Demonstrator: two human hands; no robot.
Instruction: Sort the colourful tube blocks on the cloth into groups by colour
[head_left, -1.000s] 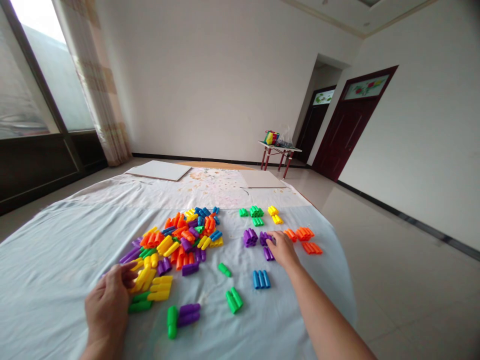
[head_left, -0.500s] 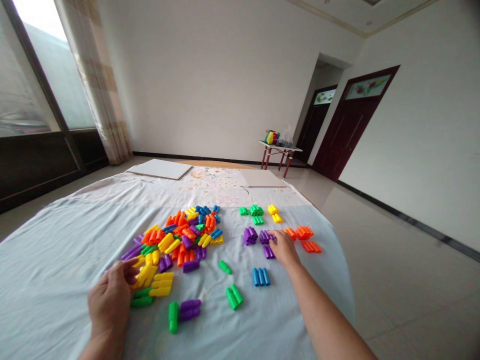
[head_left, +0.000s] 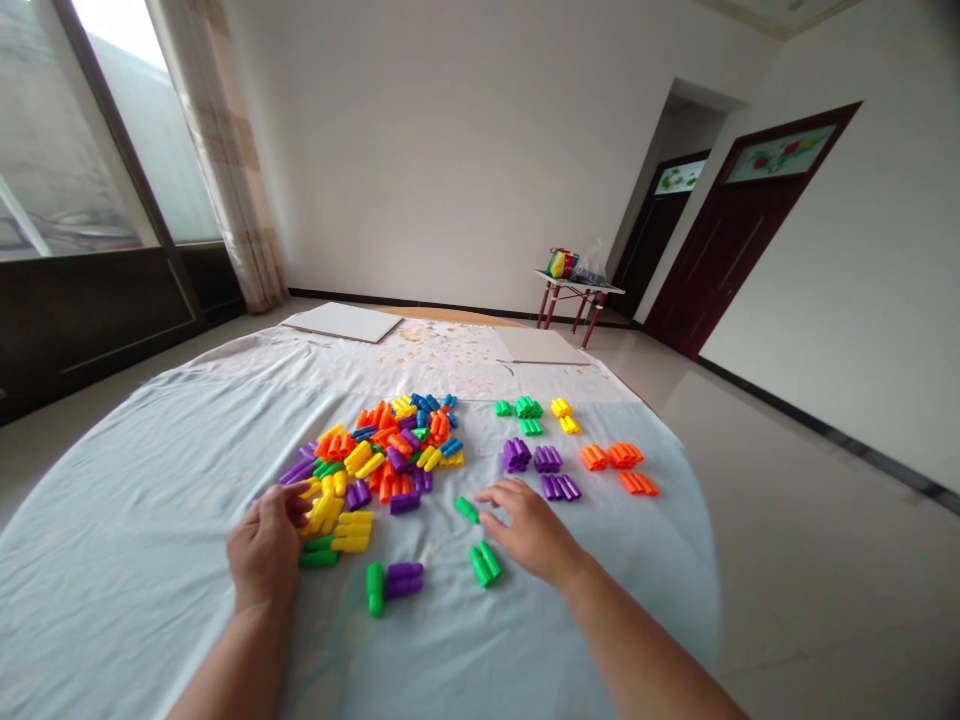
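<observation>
My left hand [head_left: 266, 540] is at the near left edge of a mixed pile of plastic tube-shaped blocks [head_left: 397, 450]. Its fingers are curled around a yellow block [head_left: 311, 488], partly hidden by them. Close by lie joined yellow blocks [head_left: 352, 531] and green blocks [head_left: 319, 551]. My right hand [head_left: 532, 525] hovers with thumb and fingers apart beside a single green block [head_left: 466, 509], holding nothing. Just in front of it rests a joined green pair [head_left: 485, 564]. A green block [head_left: 375, 589] stands out next to purple blocks [head_left: 404, 579].
Sorted clusters line the right side: green [head_left: 529, 407], yellow [head_left: 562, 408], purple [head_left: 516, 455] and orange [head_left: 625, 455]. Two flat boards [head_left: 345, 321] lie at the far end of the cloth-covered table [head_left: 150, 480]. Behind stands a small table [head_left: 581, 283] with bags.
My right hand has let go of the purple blocks and moved left and nearer, to the single green block. The blue blocks are now hidden behind it. The view has shifted slightly.
</observation>
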